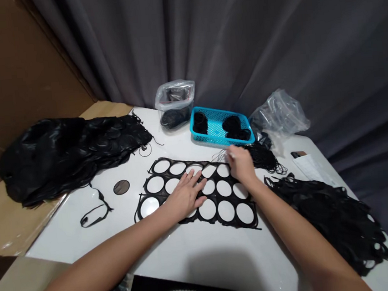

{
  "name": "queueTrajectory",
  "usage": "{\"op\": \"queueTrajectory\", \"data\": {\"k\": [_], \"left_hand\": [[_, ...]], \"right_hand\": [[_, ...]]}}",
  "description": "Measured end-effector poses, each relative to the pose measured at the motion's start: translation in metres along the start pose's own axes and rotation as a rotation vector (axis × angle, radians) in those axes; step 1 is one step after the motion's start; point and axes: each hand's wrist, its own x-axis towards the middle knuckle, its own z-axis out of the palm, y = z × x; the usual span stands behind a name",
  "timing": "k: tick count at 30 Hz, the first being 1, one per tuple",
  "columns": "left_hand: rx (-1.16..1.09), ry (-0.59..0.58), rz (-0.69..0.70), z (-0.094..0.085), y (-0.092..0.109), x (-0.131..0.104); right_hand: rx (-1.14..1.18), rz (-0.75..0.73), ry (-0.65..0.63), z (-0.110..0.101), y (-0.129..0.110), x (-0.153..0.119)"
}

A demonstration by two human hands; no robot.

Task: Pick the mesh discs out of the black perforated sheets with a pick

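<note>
A thin black rubbery sheet with rows of round holes lies flat on the white table. My left hand presses on its middle with the fingers spread, covering some of the holes. At the sheet's upper right edge my right hand is closed in a pinch; what is between the fingertips is hidden. Fine black strands lie just left of those fingertips. A tangle of thin black rings lies beyond the right hand, touching or close to it.
A blue basket holds bundles of black rings. Behind are a clear bag with black contents and another clear bag. Black sheets are piled left, holed black scraps right. A dark disc lies left.
</note>
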Motion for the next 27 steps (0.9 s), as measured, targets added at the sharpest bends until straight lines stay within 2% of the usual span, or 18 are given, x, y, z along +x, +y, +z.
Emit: {"op": "queueTrajectory", "data": {"k": [2,4,7,12,16,20,27], "left_hand": [[-0.015,-0.005,-0.008,-0.002,0.001,0.001],[-0.028,-0.019,0.001,-0.006,0.0,0.0],[-0.032,0.01,0.002,-0.012,-0.004,-0.008],[0.044,0.085,-0.053,-0.016,-0.017,-0.03],[0.075,0.052,-0.051,-0.015,-0.019,-0.039],[0.054,0.052,-0.066,-0.013,-0.018,-0.038],[0.036,0.05,-0.084,-0.01,-0.018,-0.039]], "right_hand": [[-0.018,0.217,0.087,-0.007,0.017,0.019],[0.051,0.3,0.063,-0.012,0.023,0.029],[0.269,0.243,-0.037,-0.011,0.007,0.025],[0.665,0.142,-0.235,0.007,-0.047,0.0],[0.784,0.064,-0.353,0.016,-0.075,-0.012],[0.793,0.002,-0.355,0.018,-0.083,-0.014],[0.732,-0.088,-0.345,0.019,-0.08,-0.013]]}}
